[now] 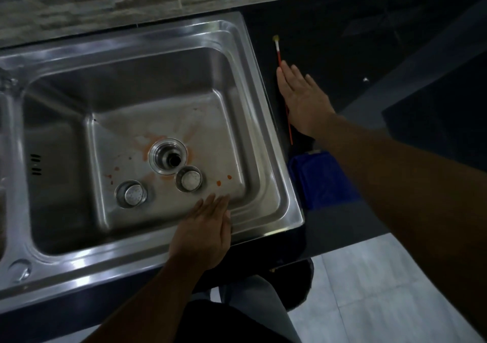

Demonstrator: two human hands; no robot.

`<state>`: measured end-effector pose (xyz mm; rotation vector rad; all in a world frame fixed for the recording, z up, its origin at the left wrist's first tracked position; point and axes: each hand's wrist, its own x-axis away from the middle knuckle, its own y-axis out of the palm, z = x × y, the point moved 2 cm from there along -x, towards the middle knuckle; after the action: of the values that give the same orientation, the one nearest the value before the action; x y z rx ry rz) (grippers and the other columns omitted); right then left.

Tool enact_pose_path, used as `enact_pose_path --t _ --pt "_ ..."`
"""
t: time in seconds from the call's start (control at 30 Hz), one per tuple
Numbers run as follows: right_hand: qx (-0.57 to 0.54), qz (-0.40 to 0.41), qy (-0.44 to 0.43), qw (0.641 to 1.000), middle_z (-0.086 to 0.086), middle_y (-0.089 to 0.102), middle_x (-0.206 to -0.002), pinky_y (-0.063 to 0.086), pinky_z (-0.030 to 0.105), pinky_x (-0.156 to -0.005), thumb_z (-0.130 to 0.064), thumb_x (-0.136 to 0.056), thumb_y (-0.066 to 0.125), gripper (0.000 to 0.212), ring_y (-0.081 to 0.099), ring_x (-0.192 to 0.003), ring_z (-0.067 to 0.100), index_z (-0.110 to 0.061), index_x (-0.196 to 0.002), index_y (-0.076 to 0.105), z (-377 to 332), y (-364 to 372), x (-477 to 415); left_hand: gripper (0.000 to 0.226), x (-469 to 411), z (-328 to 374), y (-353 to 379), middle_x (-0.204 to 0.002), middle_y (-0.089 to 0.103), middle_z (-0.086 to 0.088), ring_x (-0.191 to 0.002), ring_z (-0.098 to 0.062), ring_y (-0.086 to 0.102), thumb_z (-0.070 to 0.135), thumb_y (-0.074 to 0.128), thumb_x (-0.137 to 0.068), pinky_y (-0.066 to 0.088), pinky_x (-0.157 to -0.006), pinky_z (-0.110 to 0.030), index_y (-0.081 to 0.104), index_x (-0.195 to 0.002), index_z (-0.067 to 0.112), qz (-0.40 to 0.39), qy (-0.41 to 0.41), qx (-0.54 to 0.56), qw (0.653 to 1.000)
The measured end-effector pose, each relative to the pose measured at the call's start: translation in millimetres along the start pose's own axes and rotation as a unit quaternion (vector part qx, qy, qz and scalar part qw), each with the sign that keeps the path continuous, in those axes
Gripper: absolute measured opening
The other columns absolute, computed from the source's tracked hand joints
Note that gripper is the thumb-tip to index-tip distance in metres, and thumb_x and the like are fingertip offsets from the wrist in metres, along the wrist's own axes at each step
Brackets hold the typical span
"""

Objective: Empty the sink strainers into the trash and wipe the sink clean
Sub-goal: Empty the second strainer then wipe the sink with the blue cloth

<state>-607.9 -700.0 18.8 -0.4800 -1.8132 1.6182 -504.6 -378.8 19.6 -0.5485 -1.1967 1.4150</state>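
Steel strainer [188, 182] sits on the stained sink [158, 84] floor just ahead of the left hand [203, 226], flat and empty, second strainer [131, 193] further left; right hand [303, 97], likewise flat, over the counter [342, 39], well apart.

Left hand [204, 233]: hangs over near rim of sink [163, 253], fingers out over the basin. Just ahead of its fingertips, on the basin floor: right strainer [188, 179]. Just beyond that, further ahead: drain [168, 155]. Ahead and to the left of this hand, apart from both: left strainer [131, 193]. Right hand [303, 100]: lies flat on counter [355, 39], just right of sink. Under that hand, along sink's right rim: stick [278, 52], reaching out past fingertips and back past wrist. Behind right hand, right of left hand, below counter edge: bin [324, 179].
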Motion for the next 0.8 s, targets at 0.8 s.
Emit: enact_pose_path --t 0.8 --pt "-0.156 0.053 0.033 0.986 -0.003 0.002 -0.17 -0.007 0.033 -0.126 -0.05 -0.091 0.047 0.085 -0.009 -0.156 0.011 -0.024 -0.162 0.008 28 41 246 0.048 -38 127 23 -0.146 0.054 -0.015 -0.133 -0.03 0.053 0.022 0.056 -0.095 0.042 -0.114 -0.042 0.056 -0.138 0.002 0.072 0.247 0.055 0.965"
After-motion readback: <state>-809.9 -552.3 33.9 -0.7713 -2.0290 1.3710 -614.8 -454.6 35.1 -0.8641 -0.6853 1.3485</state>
